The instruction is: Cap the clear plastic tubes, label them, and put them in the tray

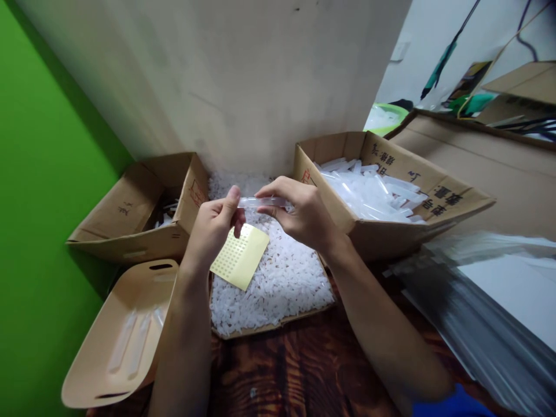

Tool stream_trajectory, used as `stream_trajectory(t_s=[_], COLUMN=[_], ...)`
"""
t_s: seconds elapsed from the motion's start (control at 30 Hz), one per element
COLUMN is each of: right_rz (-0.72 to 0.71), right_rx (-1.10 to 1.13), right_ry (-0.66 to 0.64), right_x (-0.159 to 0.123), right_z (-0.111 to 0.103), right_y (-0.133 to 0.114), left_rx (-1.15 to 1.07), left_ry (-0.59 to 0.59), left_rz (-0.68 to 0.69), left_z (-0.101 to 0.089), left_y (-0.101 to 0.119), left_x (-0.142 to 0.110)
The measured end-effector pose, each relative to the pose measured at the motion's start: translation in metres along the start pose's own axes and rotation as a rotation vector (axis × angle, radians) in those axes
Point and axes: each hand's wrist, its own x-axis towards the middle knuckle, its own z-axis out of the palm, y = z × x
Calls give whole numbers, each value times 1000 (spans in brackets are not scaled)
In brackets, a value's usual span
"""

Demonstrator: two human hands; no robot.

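Note:
A clear plastic tube (251, 202) lies level between my two hands, above a shallow cardboard tray heaped with small white plastic pieces (282, 278). My left hand (219, 223) pinches the tube's left end between thumb and fingers. Around its right part close the thumb and fingers of my right hand (299, 208), which hide that end. Under my left hand is a yellow sheet of small dot stickers (243, 255), resting on the white pieces. Whether the left fingers also touch the sheet, I cannot tell.
On the right stands a cardboard box (391, 229) full of clear tubes (373, 188). A second cardboard box (139, 249) holds small dark and white pieces. Lower left, a beige basket (82, 359) contains several tubes. Plastic bags (469, 313) lie at the right.

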Motion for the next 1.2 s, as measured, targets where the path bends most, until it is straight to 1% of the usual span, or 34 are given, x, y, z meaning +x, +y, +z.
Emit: stream_trajectory(t_s=[0.1, 0.17, 0.3, 0.33, 0.37, 0.4, 0.47, 0.53, 0.6, 0.67, 0.7, 0.73, 0.77, 0.83, 0.9, 0.97, 1.03, 1.1, 1.13, 1.2], right_rz=[88, 168, 329, 362, 397, 438, 513, 538, 504, 461, 453, 459, 479, 535, 567, 562, 567, 590, 607, 660], right_rx=[18, 62, 184, 215, 247, 280, 316, 310, 259, 182, 136, 93, 66, 69, 74, 26, -39, -33, 10, 173], right_ry=[19, 27, 47, 53, 62, 81, 152, 232, 270, 266, 254, 233, 196, 85, -31, -105, -123, -103, -101, -164], right_x=[-2, -1, 0, 1, 1, 1, 1, 1, 0, -1, -2, -3, -4, -7, -9, -11, -13, -14, -15, -16], right_z=[3, 3, 1, 1, 3, 4, 9, 15, 18, 21, 21, 22, 23, 26, 30, 34, 37, 39, 38, 35], right_y=[0, -3, -8, -8, -7, -5, 2, 11, 19, 25, 27, 30, 32, 36, 40, 43, 47, 50, 52, 53], left_rx=[179, 331, 572, 596, 600, 589, 573, 627, 790, 967, 1025, 1052, 1053, 1024, 1000, 958, 882, 784, 738, 620], left_ry=[-19, 15, 88, 94, 91, 77, 25, -47, -111, -175, -204, -226, -245, -244, -201, -142, -103, -91, -94, -91], left_rz=[162, 277, 565, 601, 606, 581, 458, 261, 19, -218, -307, -368, -399, -399, -374, -326, -251, -166, -131, -54], left_z=[-1, 0, 5, 5, 6, 5, 3, 0, -4, -6, -6, -6, -5, -3, 0, -1, -5, -10, -12, -15], left_y=[4, 5, 1, -1, -3, -6, -12, -21, -32, -44, -50, -55, -60, -68, -73, -73, -69, -61, -57, -48], left_x=[-2, -2, -1, 0, 2, 3, 5, 5, 4, 1, 0, -1, -2, -3, -1, 2, 6, 8, 9, 10])
